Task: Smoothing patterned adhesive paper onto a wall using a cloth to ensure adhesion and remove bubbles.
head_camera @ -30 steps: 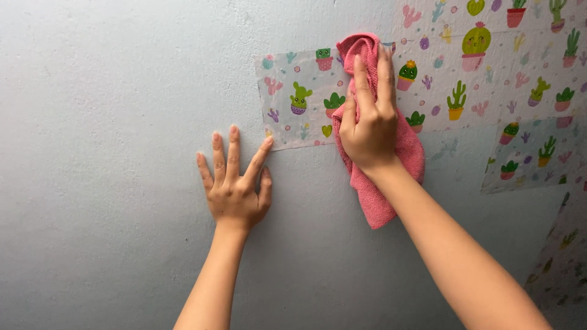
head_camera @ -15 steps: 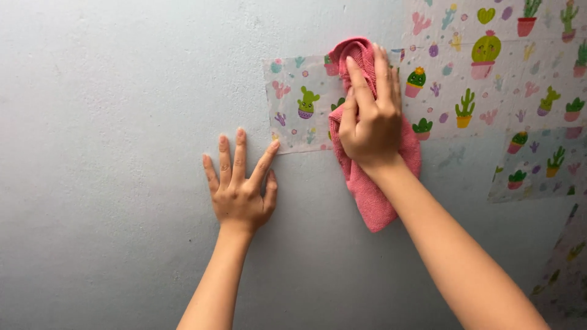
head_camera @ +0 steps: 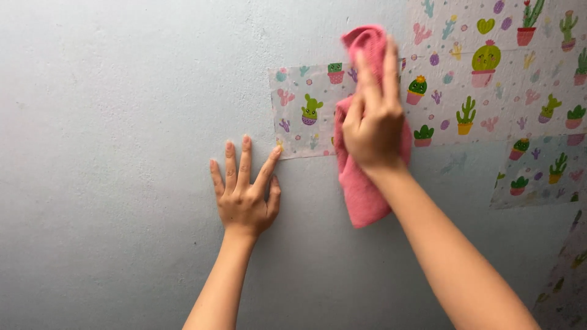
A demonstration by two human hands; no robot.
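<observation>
Right hand (head_camera: 374, 119) slid cloth (head_camera: 361, 189) slightly left — left hand (head_camera: 244, 192) unmoved.

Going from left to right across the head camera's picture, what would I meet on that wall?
Bare grey wall → left hand pressed flat → small cactus-print sheet → right hand pressing a pink cloth → larger cactus-print sheet.
</observation>
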